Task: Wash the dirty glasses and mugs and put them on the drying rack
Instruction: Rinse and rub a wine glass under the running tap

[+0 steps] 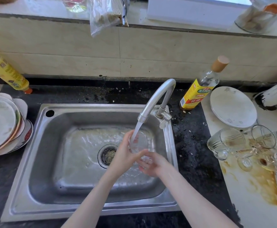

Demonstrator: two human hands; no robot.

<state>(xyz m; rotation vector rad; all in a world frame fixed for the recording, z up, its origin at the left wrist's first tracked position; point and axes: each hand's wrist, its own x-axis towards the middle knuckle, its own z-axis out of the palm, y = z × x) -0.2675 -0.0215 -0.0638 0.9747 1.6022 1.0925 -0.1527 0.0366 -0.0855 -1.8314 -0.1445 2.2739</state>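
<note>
A clear glass (138, 142) sits over the steel sink (40, 145), right under the stream from the tap (157, 99). My left hand (126, 155) grips its side, thumb across the front. My right hand (152, 163) cups the glass's lower end from the right, fingers curled round it. On the white board at the right lie several dirty glasses and a glass mug (225, 142), tipped over in brown spilled liquid (263, 183).
A stack of dirty plates (4, 125) stands left of the sink. Two white plates (233, 106) and a yellow-labelled bottle (198, 89) stand right of the tap. A yellow bottle (6, 71) leans at the far left. The black counter (192, 145) surrounds the sink.
</note>
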